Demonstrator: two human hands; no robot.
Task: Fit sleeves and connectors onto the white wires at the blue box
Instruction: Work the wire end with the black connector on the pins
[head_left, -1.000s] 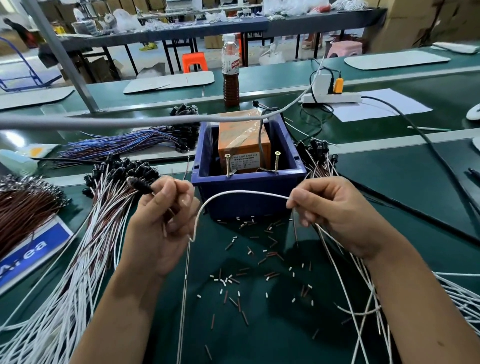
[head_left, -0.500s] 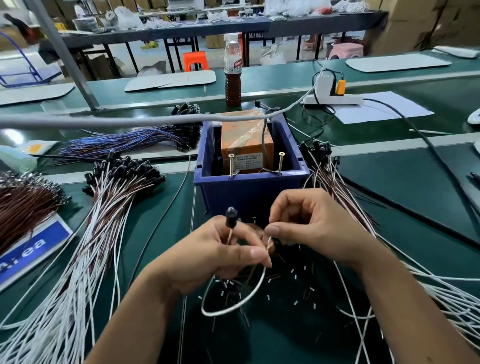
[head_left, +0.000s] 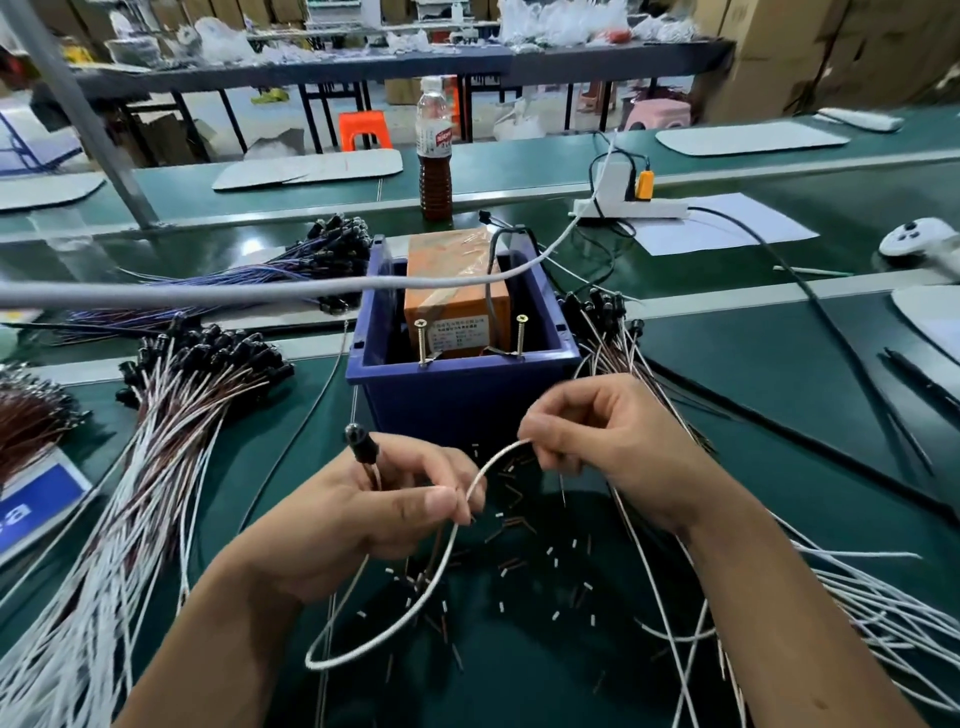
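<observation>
A blue box (head_left: 462, 400) stands in front of me with an orange block (head_left: 452, 291) and two upright screws inside. My left hand (head_left: 358, 519) grips a white wire (head_left: 415, 597) just below its black connector (head_left: 358, 441), which sticks up above my fingers. The wire loops down over the mat and rises again to my right hand (head_left: 613, 447), which pinches it near the other end. Short white and brown sleeve pieces (head_left: 519, 561) lie scattered on the green mat under my hands.
Bundles of wires with black connectors lie at left (head_left: 171, 415) and right (head_left: 613, 343) of the box. A grey cable (head_left: 260, 288) crosses above the box. A bottle (head_left: 435, 156), a power strip (head_left: 634, 208) and paper sit behind.
My hands came together from a spread position a second ago; since half a second ago the right hand has drawn the wire up and to the right, widening the loop.
</observation>
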